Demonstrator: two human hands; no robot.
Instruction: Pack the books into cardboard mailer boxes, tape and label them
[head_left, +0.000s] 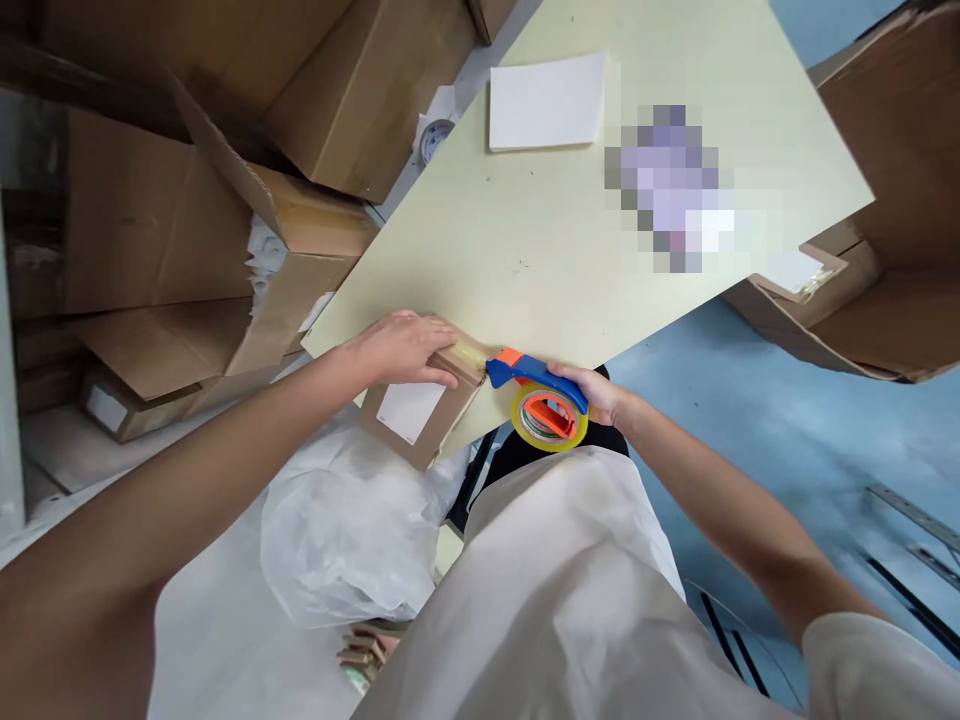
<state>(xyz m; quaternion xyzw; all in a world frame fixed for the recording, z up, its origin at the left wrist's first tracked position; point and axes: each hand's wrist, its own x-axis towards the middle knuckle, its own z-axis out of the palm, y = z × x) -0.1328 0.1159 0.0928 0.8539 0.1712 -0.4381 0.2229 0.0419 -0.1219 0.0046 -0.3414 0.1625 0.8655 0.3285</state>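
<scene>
A small cardboard box [409, 440] with a white label [411, 410] sits at the near edge of the pale table. My left hand [409, 350] holds the box from above, fingers over its narrow side and thumb against the labelled face. Clear tape runs along that narrow side. In my right hand [589, 390] is a blue and orange tape dispenser [536, 372], gripped by its blue handle. It carries a roll of yellowish tape [521, 425], and its front end touches or nearly touches the box's right end.
On the pale table [450, 250] lie a white stack of paper or labels [547, 102] and a pixelated item [667, 185]. Large open cartons [247, 250] stand left; another open carton [892, 220] is right. A translucent plastic bag [352, 520] hangs below the table edge.
</scene>
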